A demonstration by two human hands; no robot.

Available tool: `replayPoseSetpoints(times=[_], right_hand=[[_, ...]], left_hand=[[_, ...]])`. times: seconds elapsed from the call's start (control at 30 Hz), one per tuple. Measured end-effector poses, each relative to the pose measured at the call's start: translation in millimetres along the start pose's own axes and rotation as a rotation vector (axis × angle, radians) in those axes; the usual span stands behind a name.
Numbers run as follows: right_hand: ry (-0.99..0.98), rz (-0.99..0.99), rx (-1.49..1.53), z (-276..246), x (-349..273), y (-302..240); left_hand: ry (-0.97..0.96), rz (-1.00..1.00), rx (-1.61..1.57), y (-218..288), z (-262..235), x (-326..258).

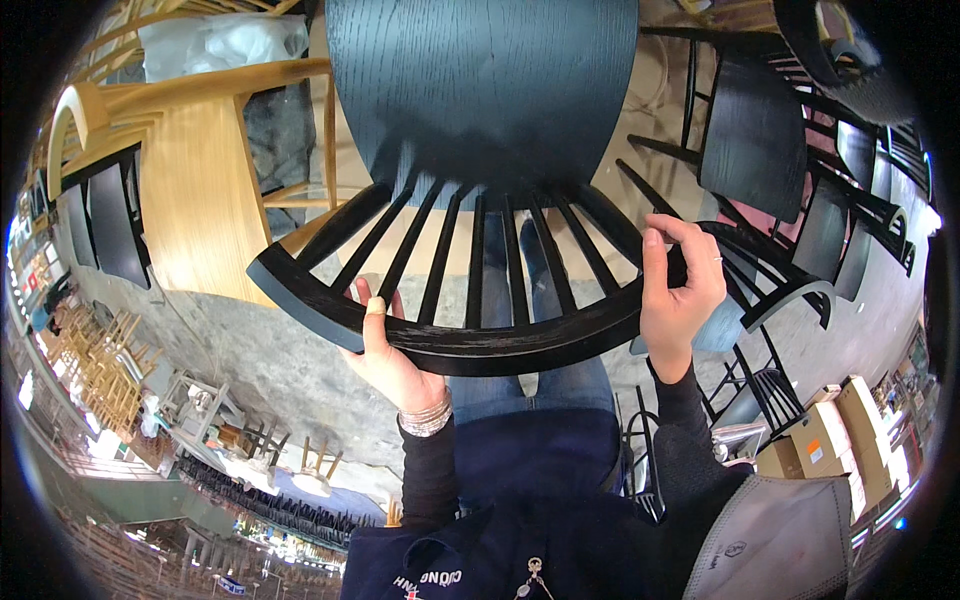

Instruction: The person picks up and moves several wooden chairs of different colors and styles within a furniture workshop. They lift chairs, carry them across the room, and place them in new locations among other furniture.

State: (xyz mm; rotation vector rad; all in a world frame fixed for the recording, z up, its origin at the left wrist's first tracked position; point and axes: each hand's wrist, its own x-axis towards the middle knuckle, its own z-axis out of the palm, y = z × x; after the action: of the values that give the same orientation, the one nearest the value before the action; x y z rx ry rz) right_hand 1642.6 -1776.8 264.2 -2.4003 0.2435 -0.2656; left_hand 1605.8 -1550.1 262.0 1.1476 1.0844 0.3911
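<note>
Black wooden spindle-back chair point(480, 150) with a round grained seat and a curved top rail sits right in front of the person, tipped so the back rail comes toward the camera, above the knees in blue jeans point(530, 385). Left hand point(390, 350) is wrapped under the rail near its left-centre, thumb up over the front edge, holding it. Right hand point(680, 285) grips the rail's right end, fingers curled round it, holding too. Solid wood, so probably stiff and fairly heavy, no give; the painted finish looks matte with worn pale scuffs along the rail, so likely not slippery. Thin spindles look like the weak part; the thick rail or the seat edge seems the safer hold. Pale natural-wood chair point(190, 190) stands at left, seat smooth and light. More black spindle chairs point(780, 180) crowd the right side. Brown cardboard boxes point(830, 430) are stacked at lower right on the grey floor point(270, 370).
</note>
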Motion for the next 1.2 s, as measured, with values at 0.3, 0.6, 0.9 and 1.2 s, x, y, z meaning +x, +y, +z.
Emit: replayPoseSetpoints(times=[0.3,0.6,0.9,1.2], right_hand=[[-0.002,0.015,-0.034,4.8,-28.4,6.6],[0.027,0.059,-0.066,13.5,-67.7,9.9],[0.135,0.181,-0.171,21.1,-72.3,12.8],[0.193,0.128,-0.428,19.5,-119.8,15.1]], left_hand=[[0.024,-0.004,0.044,-15.7,-22.5,-3.7],[0.026,0.060,0.137,-39.7,-59.2,-5.0],[-0.149,1.041,0.872,0.1,-69.8,54.3],[-0.362,1.100,1.101,-2.1,-112.4,77.0]])
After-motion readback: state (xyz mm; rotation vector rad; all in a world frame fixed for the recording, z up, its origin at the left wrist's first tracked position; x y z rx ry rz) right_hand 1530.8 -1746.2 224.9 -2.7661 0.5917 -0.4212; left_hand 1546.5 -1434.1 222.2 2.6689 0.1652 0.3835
